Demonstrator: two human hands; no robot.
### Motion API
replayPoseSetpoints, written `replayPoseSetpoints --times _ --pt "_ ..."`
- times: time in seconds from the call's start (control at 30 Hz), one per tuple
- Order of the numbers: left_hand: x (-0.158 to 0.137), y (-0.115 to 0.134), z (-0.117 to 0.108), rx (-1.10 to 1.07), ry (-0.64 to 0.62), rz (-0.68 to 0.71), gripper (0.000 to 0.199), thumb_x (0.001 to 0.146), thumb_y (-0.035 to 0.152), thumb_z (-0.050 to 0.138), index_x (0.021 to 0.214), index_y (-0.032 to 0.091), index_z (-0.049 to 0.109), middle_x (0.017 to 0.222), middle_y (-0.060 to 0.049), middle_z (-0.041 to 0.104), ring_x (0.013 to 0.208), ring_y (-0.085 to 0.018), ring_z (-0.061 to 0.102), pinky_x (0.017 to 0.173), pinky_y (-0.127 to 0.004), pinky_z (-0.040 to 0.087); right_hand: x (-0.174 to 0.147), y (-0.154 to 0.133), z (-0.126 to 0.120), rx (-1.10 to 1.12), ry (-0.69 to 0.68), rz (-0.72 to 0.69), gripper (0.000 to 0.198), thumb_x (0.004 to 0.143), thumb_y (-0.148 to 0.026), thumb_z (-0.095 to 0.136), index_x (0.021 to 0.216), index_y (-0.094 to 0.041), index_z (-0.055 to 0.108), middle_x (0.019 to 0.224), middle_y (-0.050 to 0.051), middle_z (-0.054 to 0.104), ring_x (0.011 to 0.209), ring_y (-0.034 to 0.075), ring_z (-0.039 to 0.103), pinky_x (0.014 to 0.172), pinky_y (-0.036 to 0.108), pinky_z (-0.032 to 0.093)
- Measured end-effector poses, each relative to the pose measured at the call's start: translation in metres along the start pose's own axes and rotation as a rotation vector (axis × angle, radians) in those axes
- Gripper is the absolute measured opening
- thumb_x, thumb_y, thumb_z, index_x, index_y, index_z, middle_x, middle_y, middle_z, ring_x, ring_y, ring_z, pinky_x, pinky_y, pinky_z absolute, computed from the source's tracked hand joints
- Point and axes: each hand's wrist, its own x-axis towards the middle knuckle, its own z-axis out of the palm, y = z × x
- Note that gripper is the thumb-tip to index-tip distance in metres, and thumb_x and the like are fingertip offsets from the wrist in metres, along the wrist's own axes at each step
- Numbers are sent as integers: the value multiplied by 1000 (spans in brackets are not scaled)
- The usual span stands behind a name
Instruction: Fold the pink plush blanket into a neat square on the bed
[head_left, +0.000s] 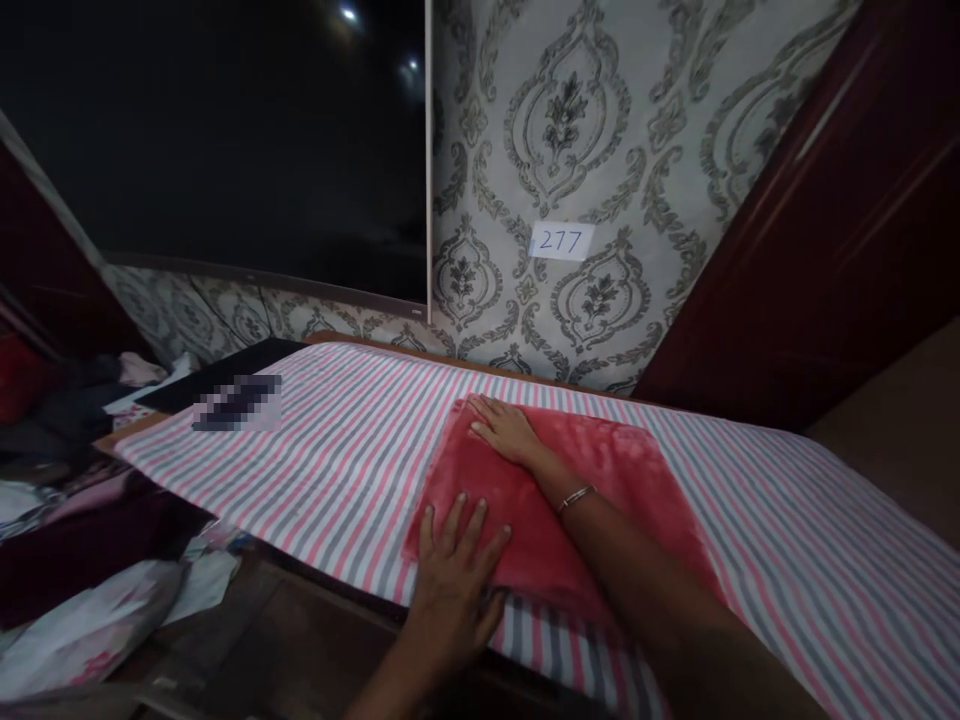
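Observation:
A red, plush-looking cloth (600, 450) lies spread in a rough rectangle on a table covered by a striped sheet (322, 440) in pink, grey and white. My left hand (457, 570) rests on its near left part, fingers spread and the palm by the near edge. Farther back, my right hand (504, 428) lies flat on the far left corner, with a bracelet (576, 498) on that wrist. My right forearm crosses over the cloth and hides some of its near right side.
Behind the table stands a patterned wall with a paper label (561, 241) reading 277. A large dark television screen (225, 140) hangs at the left. A dark red panel (810, 230) slants down on the right. Bags and clothes (97, 610) are heaped at the lower left.

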Motion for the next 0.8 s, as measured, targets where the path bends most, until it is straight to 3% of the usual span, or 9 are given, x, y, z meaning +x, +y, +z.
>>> replayPoseSetpoints --times 0.17,0.27,0.37,0.43,0.5,0.6,0.7,0.8 --pt "-2 -4 -6 38 -26 29 66 86 36 60 149 24 44 157 -12 39 146 -38 29 116 -64 10 -31 1 -20 -48 -54 91 60 102 -46 32 158 -27 22 165 7 23 152 27 20 120 49 19" --pt "10 -8 -19 -35 -79 -30 53 91 40 55 142 25 51 147 -10 53 137 -35 43 115 -62 20 -64 19 -27 -119 -43 141 58 102 -47 33 157 -31 26 165 6 24 151 29 21 119 54 20" --pt "46 -11 -31 -93 -162 -129 40 95 32 48 132 23 59 136 -10 63 129 -32 53 114 -61 26 -93 46 -33 -190 -10 245 57 101 -47 34 156 -31 31 163 8 28 150 31 23 117 55 21" --pt "82 -13 -30 -122 -251 -121 43 96 30 46 136 20 56 142 -12 58 134 -31 49 115 -57 30 -107 62 -36 -220 25 330 56 101 -47 33 155 -30 32 162 9 31 149 32 25 116 56 23" --pt "117 -18 -21 -139 -346 -103 49 96 32 47 143 17 49 149 -14 51 141 -29 41 118 -54 28 -116 72 -36 -246 70 405 56 101 -47 33 155 -30 34 161 9 33 148 34 27 115 58 25" --pt "149 -27 3 -31 -438 -188 63 93 40 54 148 14 42 157 -18 38 148 -35 27 121 -60 17 -126 78 -25 -291 145 467 56 101 -46 33 154 -28 35 160 10 36 147 35 28 114 59 24" --pt "149 -34 24 70 -438 -266 64 95 46 48 149 13 42 159 -21 33 150 -38 22 119 -64 14 -134 77 -8 -316 197 488 55 101 -43 34 154 -26 36 160 10 35 147 35 28 115 59 22" --pt "135 -34 31 96 -376 -249 60 97 46 42 148 15 44 157 -18 37 148 -36 26 119 -62 16 -137 75 2 -316 238 484 54 101 -41 34 153 -25 39 160 9 36 147 35 29 115 58 22"
